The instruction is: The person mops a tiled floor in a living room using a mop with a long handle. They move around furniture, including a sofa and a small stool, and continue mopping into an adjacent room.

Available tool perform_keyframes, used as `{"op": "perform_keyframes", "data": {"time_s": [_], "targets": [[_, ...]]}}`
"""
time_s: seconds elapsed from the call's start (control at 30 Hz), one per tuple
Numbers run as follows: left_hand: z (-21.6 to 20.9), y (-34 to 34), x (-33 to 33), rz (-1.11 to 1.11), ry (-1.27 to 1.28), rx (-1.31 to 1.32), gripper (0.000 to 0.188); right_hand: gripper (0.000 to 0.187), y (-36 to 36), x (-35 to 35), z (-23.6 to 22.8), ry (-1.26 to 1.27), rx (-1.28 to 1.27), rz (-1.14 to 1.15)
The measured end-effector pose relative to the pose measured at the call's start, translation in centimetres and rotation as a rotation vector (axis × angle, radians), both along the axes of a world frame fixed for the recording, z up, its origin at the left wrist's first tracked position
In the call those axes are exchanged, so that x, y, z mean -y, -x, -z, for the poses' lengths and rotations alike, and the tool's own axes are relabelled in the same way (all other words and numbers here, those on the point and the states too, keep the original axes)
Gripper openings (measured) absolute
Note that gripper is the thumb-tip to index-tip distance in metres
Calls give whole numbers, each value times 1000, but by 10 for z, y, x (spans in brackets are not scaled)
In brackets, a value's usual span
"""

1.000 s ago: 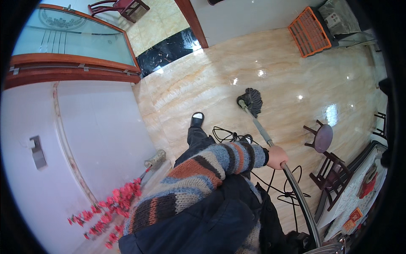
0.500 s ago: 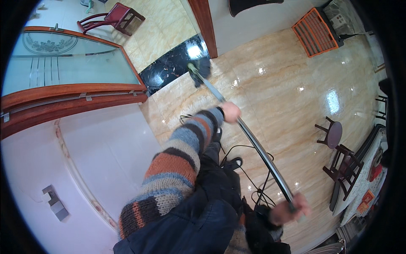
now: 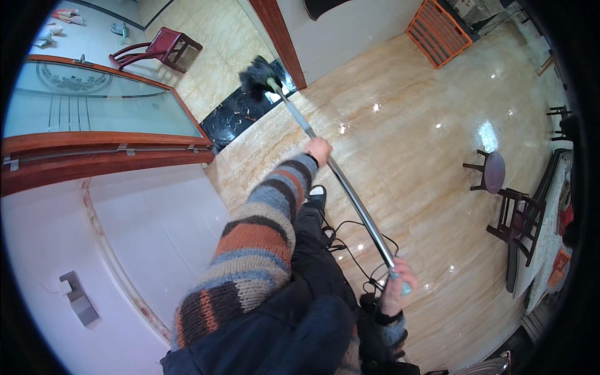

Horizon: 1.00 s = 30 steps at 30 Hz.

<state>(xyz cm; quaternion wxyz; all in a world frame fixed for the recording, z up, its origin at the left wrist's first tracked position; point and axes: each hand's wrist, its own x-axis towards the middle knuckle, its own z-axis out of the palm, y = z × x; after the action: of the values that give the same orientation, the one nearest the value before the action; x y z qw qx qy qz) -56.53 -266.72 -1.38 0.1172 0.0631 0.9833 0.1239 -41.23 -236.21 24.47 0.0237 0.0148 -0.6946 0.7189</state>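
Mop head (image 3: 257, 76) over threshold's (image 3: 232, 117) far edge, open floor (image 3: 425, 144) rightward

On the far left, a dark red chair (image 3: 167, 47) stands beyond a wood-framed glass door (image 3: 81, 112). Nearer, a grey box (image 3: 80, 300) sits on the left wall (image 3: 156, 231). An orange crate (image 3: 439, 32) stands far right. On the right, a round purple stool (image 3: 494, 172) stands near a dark wooden chair (image 3: 520, 224).

Two hands (image 3: 319, 151) and one mop (image 3: 352, 200), mid-frame; one red chair (image 3: 167, 47), upper left; one orange crate (image 3: 439, 34), upper right; one round stool (image 3: 494, 172), at right.
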Motion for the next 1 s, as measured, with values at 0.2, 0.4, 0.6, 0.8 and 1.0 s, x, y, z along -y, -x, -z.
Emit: {"op": "perform_keyframes", "data": {"time_s": [0.2, 0.4, 0.6, 0.8, 1.0], "targets": [[-31, -100, -168, 180, -208, 83, 8, 17, -102, -132, -63, -35, 142, 257], [-67, -161, -256, 416, -387, 377, 11, 25, -161, -206, -170, -404, 649, 407], [-68, -168, -237, 587, -324, 470, 12, 38, -150, -205, -181, -1193, 798, -447], [-39, -122, -138, 532, -276, 462, 7, 38, -97, -95, -148, -1228, 945, -494], [16, -27, 44, 379, -49, 369, 7, 23, -27, 92, -70, -1268, 624, -400]]}}
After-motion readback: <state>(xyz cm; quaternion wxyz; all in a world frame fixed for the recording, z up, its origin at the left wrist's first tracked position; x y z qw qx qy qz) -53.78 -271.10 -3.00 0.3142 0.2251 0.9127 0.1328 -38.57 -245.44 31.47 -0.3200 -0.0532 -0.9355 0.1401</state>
